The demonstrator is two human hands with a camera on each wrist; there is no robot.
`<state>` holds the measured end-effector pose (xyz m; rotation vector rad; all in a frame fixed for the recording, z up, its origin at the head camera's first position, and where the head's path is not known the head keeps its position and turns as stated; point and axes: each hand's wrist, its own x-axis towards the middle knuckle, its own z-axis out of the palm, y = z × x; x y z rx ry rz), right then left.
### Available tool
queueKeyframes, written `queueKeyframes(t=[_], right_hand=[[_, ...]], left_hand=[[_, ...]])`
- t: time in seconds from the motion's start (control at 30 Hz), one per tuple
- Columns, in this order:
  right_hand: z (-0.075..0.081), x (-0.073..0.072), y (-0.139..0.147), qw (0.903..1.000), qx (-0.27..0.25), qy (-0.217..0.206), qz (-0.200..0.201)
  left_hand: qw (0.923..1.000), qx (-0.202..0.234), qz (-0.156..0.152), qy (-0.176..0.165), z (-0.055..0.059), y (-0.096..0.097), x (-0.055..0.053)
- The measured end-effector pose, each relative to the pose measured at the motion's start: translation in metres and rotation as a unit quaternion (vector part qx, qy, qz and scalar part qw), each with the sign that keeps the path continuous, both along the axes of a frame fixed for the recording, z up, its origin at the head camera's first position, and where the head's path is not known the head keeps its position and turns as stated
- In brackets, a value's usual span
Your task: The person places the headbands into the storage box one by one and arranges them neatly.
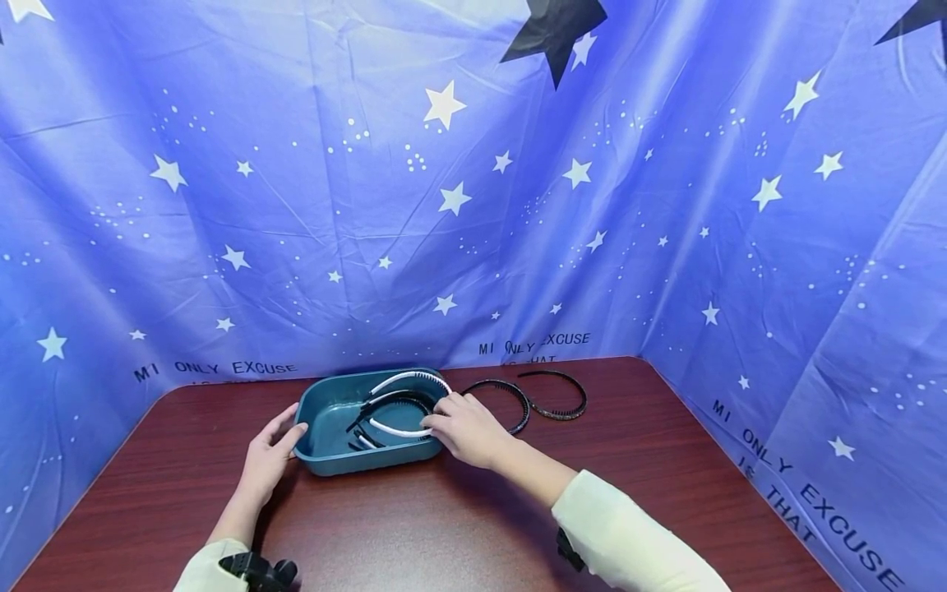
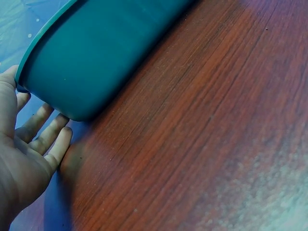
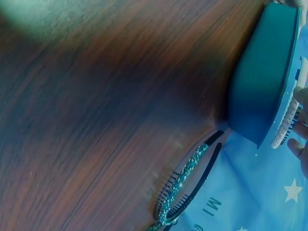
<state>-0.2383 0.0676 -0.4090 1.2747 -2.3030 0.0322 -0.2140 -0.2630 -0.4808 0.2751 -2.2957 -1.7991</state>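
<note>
A teal plastic basin [image 1: 366, 464] stands on the table with its long side facing me. At its left end my left hand [image 1: 262, 462] holds the rim, thumb over the edge and fingers along the outer wall [image 2: 91, 62]. My right hand [image 1: 473, 432] pinches a white toothed headband [image 1: 409, 375] at its bend, over the basin's right end. The white headband's two tips point left into the basin; in the right wrist view its teeth [image 3: 287, 126] show beside the fingers. Under it lie black headbands [image 1: 403, 395], partly hidden, and a white-and-black tip [image 1: 366, 441].
To the right of the basin, a black toothed headband [image 1: 526, 409] lies on the brown table [image 1: 629, 493]. A second dark headband [image 1: 568, 416] with glitter lies just beyond it. A blue star-patterned cloth [image 1: 333, 205] hangs behind the table and along its sides.
</note>
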Motion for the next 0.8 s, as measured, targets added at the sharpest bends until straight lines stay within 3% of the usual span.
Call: queueKeyframes(t=[0.27,0.53,0.8], right_hand=[[-0.002,0.003,-0.008,1.0000,0.006,0.001,0.000],[-0.003,0.003,-0.012,1.0000,0.005,0.004,0.000],[-0.005,0.002,-0.016,0.9999,0.010,-0.008,-0.005]], left_hand=[[1.0000,-0.003,0.003,-0.008,0.000,0.000,-0.001],[1.0000,-0.004,0.001,0.004,0.000,0.000,-0.001],[0.9999,-0.003,0.004,-0.009,0.000,0.000,-0.001]])
